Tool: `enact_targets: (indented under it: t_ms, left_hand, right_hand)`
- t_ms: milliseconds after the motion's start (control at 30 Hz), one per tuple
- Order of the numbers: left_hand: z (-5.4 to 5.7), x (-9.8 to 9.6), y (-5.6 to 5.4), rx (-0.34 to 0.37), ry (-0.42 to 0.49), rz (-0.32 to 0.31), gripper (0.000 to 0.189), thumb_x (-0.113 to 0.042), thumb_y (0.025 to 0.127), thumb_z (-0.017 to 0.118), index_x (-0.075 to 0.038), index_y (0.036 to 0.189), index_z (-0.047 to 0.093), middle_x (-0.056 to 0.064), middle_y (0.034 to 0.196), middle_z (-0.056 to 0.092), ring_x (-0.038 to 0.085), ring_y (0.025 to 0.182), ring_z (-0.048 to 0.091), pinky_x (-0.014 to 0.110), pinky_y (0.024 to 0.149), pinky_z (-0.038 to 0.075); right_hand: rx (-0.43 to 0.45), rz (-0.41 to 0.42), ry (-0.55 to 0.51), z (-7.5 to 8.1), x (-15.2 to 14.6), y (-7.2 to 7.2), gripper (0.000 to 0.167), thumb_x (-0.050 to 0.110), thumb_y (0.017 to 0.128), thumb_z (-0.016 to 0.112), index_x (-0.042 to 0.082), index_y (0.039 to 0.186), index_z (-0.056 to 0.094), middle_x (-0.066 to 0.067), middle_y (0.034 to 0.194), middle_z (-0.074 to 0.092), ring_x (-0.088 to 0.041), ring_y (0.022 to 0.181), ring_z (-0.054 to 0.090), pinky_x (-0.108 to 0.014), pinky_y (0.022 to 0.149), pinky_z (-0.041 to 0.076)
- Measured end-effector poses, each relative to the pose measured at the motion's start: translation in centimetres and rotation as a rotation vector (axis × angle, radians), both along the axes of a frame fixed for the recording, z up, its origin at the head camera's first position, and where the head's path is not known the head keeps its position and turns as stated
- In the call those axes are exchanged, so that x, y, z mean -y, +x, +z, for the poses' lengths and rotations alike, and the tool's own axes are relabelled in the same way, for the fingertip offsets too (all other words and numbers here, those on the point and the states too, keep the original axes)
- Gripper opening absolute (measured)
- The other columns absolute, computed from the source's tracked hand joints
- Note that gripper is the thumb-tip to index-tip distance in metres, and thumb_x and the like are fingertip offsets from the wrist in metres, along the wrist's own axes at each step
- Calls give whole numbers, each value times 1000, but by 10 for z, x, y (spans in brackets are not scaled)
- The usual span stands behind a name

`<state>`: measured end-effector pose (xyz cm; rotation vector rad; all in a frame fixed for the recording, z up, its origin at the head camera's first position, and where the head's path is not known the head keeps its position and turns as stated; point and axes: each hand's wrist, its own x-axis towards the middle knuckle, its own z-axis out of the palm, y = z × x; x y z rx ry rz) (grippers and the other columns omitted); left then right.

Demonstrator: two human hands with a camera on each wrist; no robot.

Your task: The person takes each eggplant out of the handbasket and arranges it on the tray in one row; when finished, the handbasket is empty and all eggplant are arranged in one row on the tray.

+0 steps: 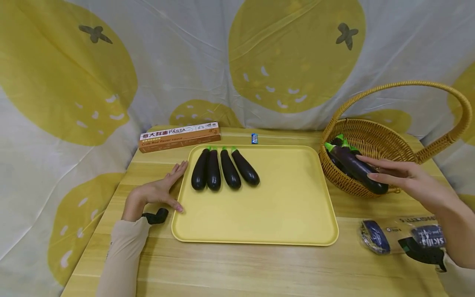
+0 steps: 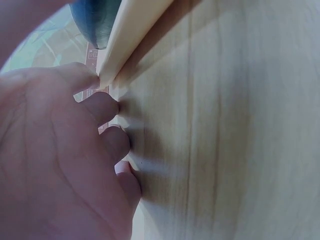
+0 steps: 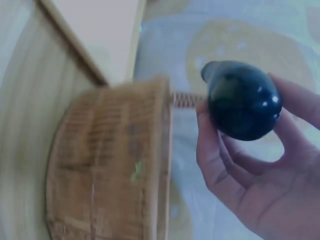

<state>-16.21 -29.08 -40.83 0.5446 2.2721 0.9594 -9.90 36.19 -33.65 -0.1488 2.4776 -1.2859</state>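
Note:
My right hand (image 1: 415,177) grips an eggplant (image 1: 354,167) at the front rim of the wicker basket (image 1: 378,136), fingers on one side and thumb on the other. In the right wrist view the rounded dark end of this eggplant (image 3: 245,102) faces the camera. More eggplants lie inside the basket, partly hidden beneath it. Several eggplants (image 1: 231,169) lie side by side on the left half of the yellow tray (image 1: 289,206), green stems toward the back. At the tray's left edge rests my left hand (image 1: 159,192), fingers spread, thumb on the rim.
A pasta box (image 1: 179,138) lies behind the tray at the back left. A small blue packet (image 1: 254,138) sits behind the tray's middle. On the right, partly under my right forearm, lies a bag of spaghetti (image 1: 397,235). The basket's tall handle (image 1: 404,84) arches over it.

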Motion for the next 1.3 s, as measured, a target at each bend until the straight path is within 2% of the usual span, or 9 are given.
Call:
enact_targets:
  t_ms: [100,200,300,367,467,700,933,1167,1300]
  left_hand:
    - [0,0,0,-2,-8,-1,149,-32,69,97,-8,165,-13,23,169,-26,49,154,-26,78,119,-7]
    - [0,-1,-1,1,-8,-3,148,-32,69,97,-7,165,-13,22,170,-26,48,154,-26,77,119,-8]
    - [1,-2,-1,6,4,-6,148,-31,69,97,-7,165,-13,21,170,-26,48,154,-27,77,119,-8]
    - [2,-1,-1,8,7,-6,148,-30,69,97,-8,165,-13,21,170,-25,47,155,-27,77,119,-8]
    - [2,-1,0,6,7,-6,148,-30,68,98,-8,166,-12,20,171,-25,47,155,-27,77,119,-8]
    - [2,-1,0,10,15,1,148,-30,69,97,-9,166,-13,22,170,-26,48,154,-27,77,119,-9]
    - [1,0,0,10,23,0,148,-29,69,97,-9,166,-13,22,170,-26,48,154,-28,77,119,-10]
    - [1,0,0,11,26,1,149,-29,68,98,-9,166,-13,22,170,-26,48,154,-28,77,119,-10]
    - [0,0,0,15,25,2,149,-30,69,97,-10,166,-14,22,170,-27,48,154,-28,77,118,-10]
  right_hand:
    - [-23,76,-14,1,19,-1,53,23,109,54,27,160,42,18,166,33,-32,160,16,-36,117,38]
    - [-62,141,1,2,47,-5,51,25,108,55,27,158,45,-1,167,37,-28,148,33,-16,87,40]
    - [-57,154,4,2,77,-11,51,33,106,59,31,156,48,-12,167,36,-32,148,39,-31,104,46]
    - [-48,151,0,-1,96,-15,52,38,105,60,34,155,49,-12,167,37,-37,148,40,-51,111,44]
    - [-41,145,-14,-9,120,-24,53,42,104,61,34,155,49,-12,165,40,-43,149,39,-66,110,40]
    - [-26,145,-54,-32,167,-47,53,38,104,62,29,155,50,-8,161,48,-32,129,61,-48,101,51]
    - [11,119,-95,-50,200,-64,51,33,104,63,28,154,52,-9,161,49,-31,125,62,-43,101,50]
    - [27,105,-90,-60,219,-77,51,30,104,63,26,154,52,-10,156,54,-30,119,60,-34,86,46]
    - [-3,99,-59,-65,226,-81,51,27,104,64,24,153,53,-12,156,53,-34,128,58,-32,82,44]
